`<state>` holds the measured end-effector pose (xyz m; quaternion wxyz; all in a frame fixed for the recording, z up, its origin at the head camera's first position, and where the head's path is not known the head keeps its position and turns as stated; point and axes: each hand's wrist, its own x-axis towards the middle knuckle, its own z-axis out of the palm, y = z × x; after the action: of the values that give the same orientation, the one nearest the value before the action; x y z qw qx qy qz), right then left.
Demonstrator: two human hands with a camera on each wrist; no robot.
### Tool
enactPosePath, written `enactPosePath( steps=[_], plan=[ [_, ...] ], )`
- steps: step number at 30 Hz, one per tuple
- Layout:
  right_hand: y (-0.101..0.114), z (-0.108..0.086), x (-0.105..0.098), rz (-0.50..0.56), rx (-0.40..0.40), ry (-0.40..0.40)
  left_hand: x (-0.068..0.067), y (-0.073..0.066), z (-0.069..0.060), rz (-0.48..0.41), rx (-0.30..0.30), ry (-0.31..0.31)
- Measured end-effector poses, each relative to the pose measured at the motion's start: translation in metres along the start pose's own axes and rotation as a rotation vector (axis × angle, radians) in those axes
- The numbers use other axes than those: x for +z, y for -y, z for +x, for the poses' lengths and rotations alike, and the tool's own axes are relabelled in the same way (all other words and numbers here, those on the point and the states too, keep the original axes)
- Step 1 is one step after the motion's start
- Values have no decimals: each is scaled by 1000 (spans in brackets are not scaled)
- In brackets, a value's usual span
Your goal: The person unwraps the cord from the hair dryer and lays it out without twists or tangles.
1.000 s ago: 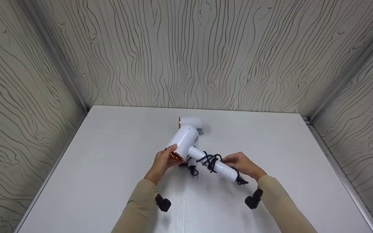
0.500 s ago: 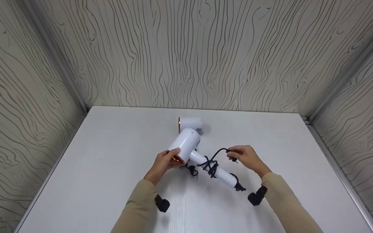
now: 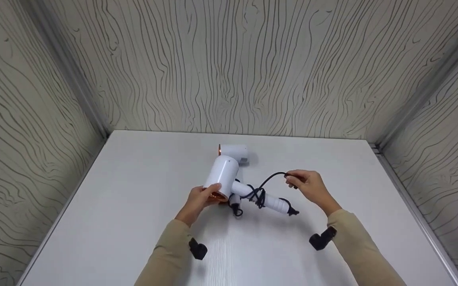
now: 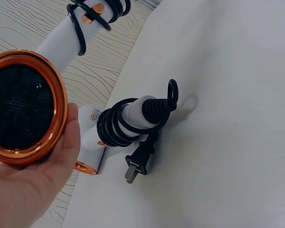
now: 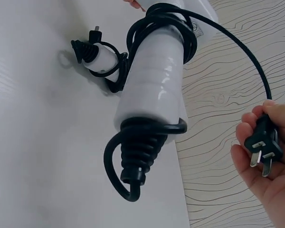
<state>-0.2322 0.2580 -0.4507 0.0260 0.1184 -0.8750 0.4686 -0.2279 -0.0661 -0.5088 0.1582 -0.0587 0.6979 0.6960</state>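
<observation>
Glossy white hair dryer held above the worktop
Left grip clasps its copper-rimmed barrel; right grip pinches the black plug, whose flat metal prongs only the right wrist view shows.

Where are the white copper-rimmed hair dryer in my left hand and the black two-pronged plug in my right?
White copper-rimmed hair dryer (image 3: 223, 174): head view, on the side of its cylindrical barrel.
Black two-pronged plug (image 5: 264, 136): right wrist view, on its body.
</observation>
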Motion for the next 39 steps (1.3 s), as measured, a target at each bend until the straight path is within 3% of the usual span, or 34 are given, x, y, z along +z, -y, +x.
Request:
enactPosePath(
  steps=[12,19,27,39],
  plan=[
    [14,-8,-7,27,-59,72,0,-3,2,-80,35,-134],
    [17,-12,-9,39,-89,115,-1,-3,3,-73,22,-186],
    [16,-16,-12,101,-105,205,-2,-3,4,-134,18,-252],
    [1,-23,-3,106,-109,376,-4,-4,5,-197,26,-278]
  ],
)
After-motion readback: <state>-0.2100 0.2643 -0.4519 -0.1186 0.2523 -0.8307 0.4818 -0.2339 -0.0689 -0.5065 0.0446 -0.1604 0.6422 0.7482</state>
